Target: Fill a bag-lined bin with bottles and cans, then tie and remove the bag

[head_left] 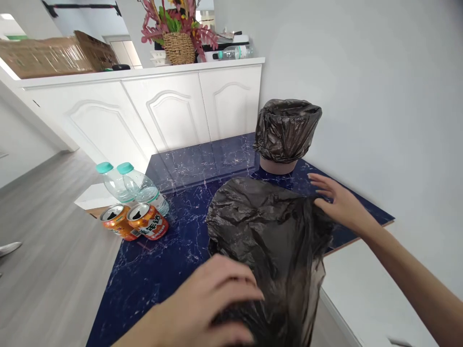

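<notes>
A black plastic bag [260,221] lies loosely spread in front of me, its near part hanging past the table's edge. My left hand [213,299] is over the bag's near left part, fingers curved and apart, with nothing visibly held; I cannot tell whether it touches the plastic. At the bag's right side is my right hand [336,200], its fingers spread and its thumb close to or touching the bag's edge. Behind the bag stands a bin [278,166] lined with another black bag [287,127], which is folded down over its rim.
Two orange drink cans [148,221] and two clear bottles with turquoise caps [144,188] stand at the left of the dark blue marbled table [144,284]. A white cabinet [170,111] and a grey wall [361,96] border the table. A flower basket [179,48] sits on the cabinet.
</notes>
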### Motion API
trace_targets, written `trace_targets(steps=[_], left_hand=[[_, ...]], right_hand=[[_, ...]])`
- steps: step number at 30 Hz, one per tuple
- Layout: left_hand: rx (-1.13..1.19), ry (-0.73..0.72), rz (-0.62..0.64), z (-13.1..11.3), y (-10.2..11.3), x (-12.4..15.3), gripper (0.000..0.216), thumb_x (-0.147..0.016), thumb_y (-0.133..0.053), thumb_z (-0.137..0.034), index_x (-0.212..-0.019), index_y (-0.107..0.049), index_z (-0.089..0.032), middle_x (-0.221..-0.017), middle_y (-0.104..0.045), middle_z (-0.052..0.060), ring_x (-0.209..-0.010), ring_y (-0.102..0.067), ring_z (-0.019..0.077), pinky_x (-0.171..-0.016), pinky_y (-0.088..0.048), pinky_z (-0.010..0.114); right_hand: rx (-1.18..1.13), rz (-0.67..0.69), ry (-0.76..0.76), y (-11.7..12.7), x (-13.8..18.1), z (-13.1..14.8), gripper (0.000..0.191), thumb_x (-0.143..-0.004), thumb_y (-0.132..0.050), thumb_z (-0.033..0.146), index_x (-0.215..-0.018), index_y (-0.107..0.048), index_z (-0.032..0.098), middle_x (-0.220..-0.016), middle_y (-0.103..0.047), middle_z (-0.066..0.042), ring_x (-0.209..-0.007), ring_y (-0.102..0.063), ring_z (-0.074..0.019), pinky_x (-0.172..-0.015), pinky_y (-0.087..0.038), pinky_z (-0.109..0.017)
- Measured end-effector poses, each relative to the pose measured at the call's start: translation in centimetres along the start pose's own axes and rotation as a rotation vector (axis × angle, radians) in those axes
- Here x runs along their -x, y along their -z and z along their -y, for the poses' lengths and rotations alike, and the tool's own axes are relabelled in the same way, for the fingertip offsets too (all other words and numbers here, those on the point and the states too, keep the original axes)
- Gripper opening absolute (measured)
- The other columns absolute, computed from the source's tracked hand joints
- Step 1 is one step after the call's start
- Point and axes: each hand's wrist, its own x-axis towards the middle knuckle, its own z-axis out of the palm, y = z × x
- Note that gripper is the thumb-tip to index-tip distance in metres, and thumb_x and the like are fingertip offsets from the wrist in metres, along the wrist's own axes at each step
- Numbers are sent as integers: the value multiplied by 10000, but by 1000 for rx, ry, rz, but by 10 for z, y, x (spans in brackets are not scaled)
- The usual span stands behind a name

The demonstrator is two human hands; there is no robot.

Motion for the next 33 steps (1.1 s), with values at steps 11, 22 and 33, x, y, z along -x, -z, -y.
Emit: trace_targets(steps=[11,22,33], left_hand=[[-323,195,85,122,10,-44,469,-1177,-340,-407,-1530,-595,-231,-1630,-596,72,-1654,-344,287,-1377,-231,587],[-482,263,126,152,-2,-72,674,-1160,-296,-558,-1685,-406,-149,-1772,-363,138,-1684,-261,293,-1383,-247,548],[-760,531,39,145,-14,-31,839,-1095,-321,-712,-1632,-522,-99,-1672,-520,189,-1629,-349,441,-1376,-144,661]], right_hand=[[315,309,267,-53,48,110,621,-1102,-463,547,-1632,-507,226,-1738,-447,-114,-1635,-372,-338,-1320,-368,-574],[502,451,274,-95,48,36,760,-1124,-270,683,-1739,-346,244,-1823,-216,-112,-1702,-150,-328,-1366,-202,-627],[332,601,443,-107,-30,24,663,-1141,-320,611,-1686,-462,260,-1778,-364,-70,-1671,-290,-293,-1389,-196,-568]])
